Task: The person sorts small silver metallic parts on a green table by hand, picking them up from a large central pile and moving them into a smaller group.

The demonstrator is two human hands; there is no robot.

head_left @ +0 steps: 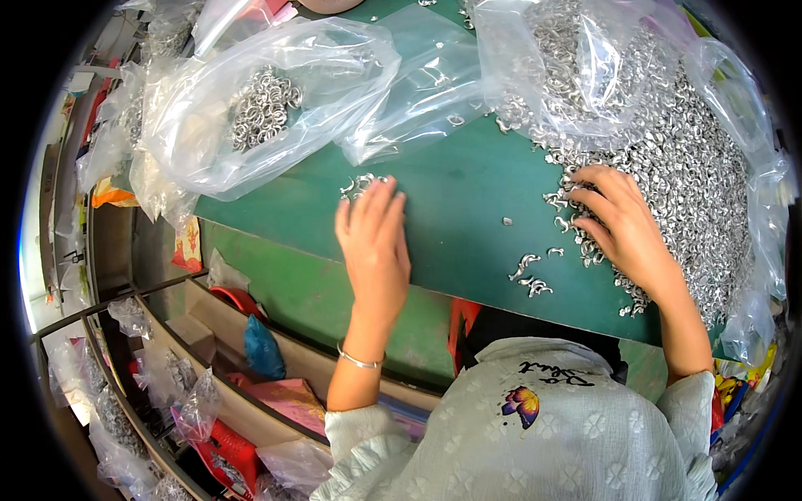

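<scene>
My left hand reaches over the green tabletop, fingers stretched forward and palm down. Its fingertips touch or hover over a small cluster of curved silver metal pieces; anything under the palm is hidden. At the left edge of a large pile of similar silver metal pieces is my right hand. Its fingers are bent and spread apart, with the tips among loose pieces. I see nothing gripped in it. Between the hands lie a few loose silver pieces and one small lone piece.
A clear plastic bag holding silver rings lies at the far left. Another clear bag covers part of the pile. Below left stand compartmented shelves with bagged parts and a blue bag.
</scene>
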